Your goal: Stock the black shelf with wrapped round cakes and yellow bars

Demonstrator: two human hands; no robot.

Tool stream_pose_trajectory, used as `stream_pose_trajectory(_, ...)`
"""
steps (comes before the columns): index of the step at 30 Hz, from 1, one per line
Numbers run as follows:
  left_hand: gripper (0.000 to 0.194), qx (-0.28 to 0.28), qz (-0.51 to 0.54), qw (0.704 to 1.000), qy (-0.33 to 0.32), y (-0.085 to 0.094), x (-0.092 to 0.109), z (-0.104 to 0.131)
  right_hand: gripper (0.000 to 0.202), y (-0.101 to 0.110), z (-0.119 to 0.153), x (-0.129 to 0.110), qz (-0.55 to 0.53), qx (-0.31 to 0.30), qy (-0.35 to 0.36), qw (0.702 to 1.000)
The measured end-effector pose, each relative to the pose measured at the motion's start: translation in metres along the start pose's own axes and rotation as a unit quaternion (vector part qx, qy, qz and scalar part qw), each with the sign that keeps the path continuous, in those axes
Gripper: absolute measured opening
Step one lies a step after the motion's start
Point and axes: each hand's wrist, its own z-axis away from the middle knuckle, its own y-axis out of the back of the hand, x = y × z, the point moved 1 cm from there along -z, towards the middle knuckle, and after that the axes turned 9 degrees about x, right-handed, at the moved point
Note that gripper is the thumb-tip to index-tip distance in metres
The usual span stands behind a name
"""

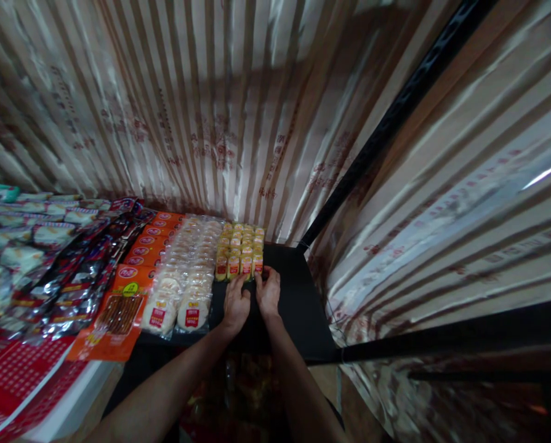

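Rows of small yellow snack packets (233,264) with red-and-white labels stand at the right end of the goods on a black shelf (298,289). My left hand (237,303) is at the front edge of these packets, its fingers bent and close together against the front row. Beside it, my right hand (268,291) curls round the front right corner packet (257,263), thumb in front and fingers along the side. Both hands are closed at the packets; the exact grip of the fingertips is partly hidden.
Left of the packets lie clear-wrapped round pale cakes (193,307), orange snack bags (122,301), dark shiny bags (79,289) and white-green bags (21,258). A red basket (16,387) stands front left. A black metal post (377,141) rises at the right, before wrinkled printed sheeting (220,104).
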Motion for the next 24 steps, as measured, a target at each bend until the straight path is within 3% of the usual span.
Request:
stream_pose_trajectory(4,0.050,-0.003,-0.044,0.998,-0.038,0.010,0.001,0.007,0.033,0.003,0.003,-0.001,-0.005,0.019,0.011,1.000)
stream_pose_trajectory(10,0.054,-0.062,-0.105,0.975,-0.183,0.016,0.006,0.013,0.029,0.002,0.002,-0.009,-0.005,0.022,0.033,0.999)
stream_pose_trajectory(18,0.059,-0.084,-0.117,0.976,-0.164,0.012,0.001,0.008,0.027,-0.002,0.003,-0.002,-0.039,-0.004,0.011,0.999)
stream_pose_trajectory(21,0.056,-0.060,-0.110,0.975,-0.185,0.019,-0.001,0.015,0.030,-0.001,0.004,-0.004,-0.014,0.014,0.023,1.000)
stream_pose_trajectory(24,0.051,-0.002,-0.099,0.978,-0.183,0.026,-0.003,0.024,0.035,-0.001,0.004,-0.011,0.025,0.034,0.063,0.997)
